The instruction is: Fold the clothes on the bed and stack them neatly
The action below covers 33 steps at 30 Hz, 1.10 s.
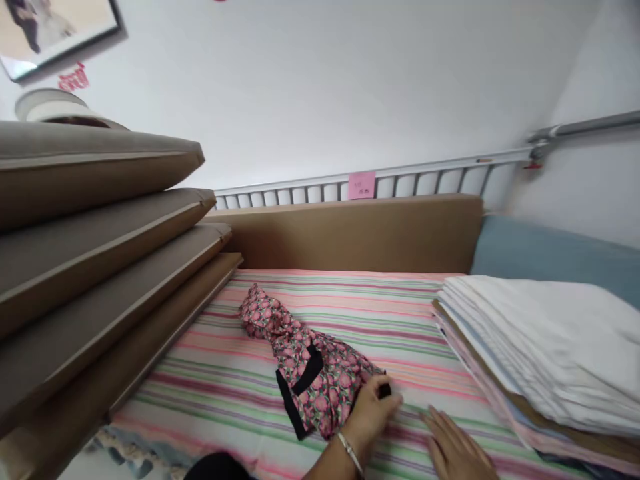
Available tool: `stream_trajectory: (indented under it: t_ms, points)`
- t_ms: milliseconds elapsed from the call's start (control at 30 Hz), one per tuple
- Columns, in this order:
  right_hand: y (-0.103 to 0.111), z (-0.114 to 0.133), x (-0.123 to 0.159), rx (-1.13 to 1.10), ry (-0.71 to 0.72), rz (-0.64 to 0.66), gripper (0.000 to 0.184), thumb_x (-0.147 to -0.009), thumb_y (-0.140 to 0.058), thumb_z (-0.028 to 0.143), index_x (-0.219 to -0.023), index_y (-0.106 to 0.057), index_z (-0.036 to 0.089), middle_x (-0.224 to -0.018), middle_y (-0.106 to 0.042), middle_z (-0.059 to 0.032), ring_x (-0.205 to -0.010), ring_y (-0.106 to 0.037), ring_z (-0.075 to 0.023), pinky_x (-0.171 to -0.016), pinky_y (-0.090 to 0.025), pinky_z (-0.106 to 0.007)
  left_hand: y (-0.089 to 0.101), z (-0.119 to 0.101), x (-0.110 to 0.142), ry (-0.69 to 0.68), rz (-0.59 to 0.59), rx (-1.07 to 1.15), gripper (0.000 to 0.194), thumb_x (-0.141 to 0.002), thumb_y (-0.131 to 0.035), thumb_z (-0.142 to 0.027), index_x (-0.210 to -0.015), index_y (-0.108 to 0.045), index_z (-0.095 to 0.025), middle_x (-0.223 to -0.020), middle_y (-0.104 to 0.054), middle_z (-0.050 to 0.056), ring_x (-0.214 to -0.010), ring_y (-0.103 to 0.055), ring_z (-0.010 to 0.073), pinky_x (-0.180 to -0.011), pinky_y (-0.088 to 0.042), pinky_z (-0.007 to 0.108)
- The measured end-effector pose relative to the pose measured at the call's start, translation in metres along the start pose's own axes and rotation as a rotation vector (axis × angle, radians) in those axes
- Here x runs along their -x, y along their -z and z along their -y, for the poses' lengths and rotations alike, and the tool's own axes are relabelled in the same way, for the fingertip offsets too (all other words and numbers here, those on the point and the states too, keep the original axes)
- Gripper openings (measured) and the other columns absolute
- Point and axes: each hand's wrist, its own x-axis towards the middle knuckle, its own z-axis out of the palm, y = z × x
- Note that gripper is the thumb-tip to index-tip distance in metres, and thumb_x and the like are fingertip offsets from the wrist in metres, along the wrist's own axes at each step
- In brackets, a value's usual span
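A crumpled floral garment, pink flowers on a dark ground with black trim, lies across the striped bed sheet. Its exact kind cannot be made out from the folds. My left hand, with a silver bracelet at the wrist, has its fingers closed on the garment's near right end, where a bit of black trim shows. To the right of it, my right hand rests low over the sheet with fingers stretched out, holding nothing. The right hand is apart from the garment and partly cut off by the lower edge.
Several large brown-grey cushions are stacked at the left, with a pale hat on top. At the right stands a pile of folded clothes, white uppermost. Behind the bed are a brown board and a white radiator.
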Motion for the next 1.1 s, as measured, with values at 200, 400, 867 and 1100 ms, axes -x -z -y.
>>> stream_trajectory:
  t_ms: [200, 400, 867, 1100]
  points:
    - [0.014, 0.013, -0.003, 0.06, -0.001, -0.013, 0.042, -0.085, -0.041, 0.04, -0.119, -0.061, 0.025, -0.128, -0.056, -0.001, -0.119, -0.051, -0.0227, -0.096, -0.044, -0.041, 0.061, -0.019, 0.036, -0.422, -0.176, -0.469, 0.028, -0.08, -0.048, -0.021, -0.102, -0.064, -0.021, -0.122, -0.058, 0.009, -0.118, -0.048, 0.0204, -0.106, -0.033, 0.04]
    - [0.011, 0.011, -0.003, 0.08, 0.078, -0.146, 0.038, -0.085, -0.045, 0.037, -0.116, -0.062, 0.023, -0.125, -0.059, -0.0027, -0.116, -0.054, -0.0228, -0.094, -0.043, -0.039, 0.158, 0.004, 0.04, -0.252, -0.512, -0.98, 0.044, -0.077, -0.049, -0.023, -0.12, -0.053, -0.02, -0.128, -0.052, 0.011, -0.119, -0.047, 0.0249, -0.099, -0.037, 0.041]
    - [0.015, 0.016, -0.005, 0.037, -0.01, -0.025, 0.041, -0.085, -0.041, 0.036, -0.116, -0.063, 0.021, -0.126, -0.059, -0.0044, -0.118, -0.052, -0.0243, -0.097, -0.042, -0.043, 0.103, 0.02, 0.078, -0.007, -0.324, -0.821, 0.004, -0.078, -0.044, -0.019, -0.079, -0.048, -0.021, -0.077, -0.06, 0.002, -0.075, -0.056, 0.0156, -0.067, -0.034, 0.025]
    - [0.019, 0.011, -0.005, -0.042, -0.031, 0.072, 0.044, -0.078, -0.04, 0.016, -0.115, -0.063, 0.015, -0.121, -0.061, -0.0109, -0.115, -0.054, -0.025, -0.099, -0.043, -0.041, 0.047, 0.053, 0.097, 0.046, -0.02, -0.301, 0.019, -0.058, -0.058, -0.011, -0.068, -0.045, -0.02, -0.056, -0.04, -0.008, -0.059, -0.044, 0.0105, -0.059, -0.033, 0.023]
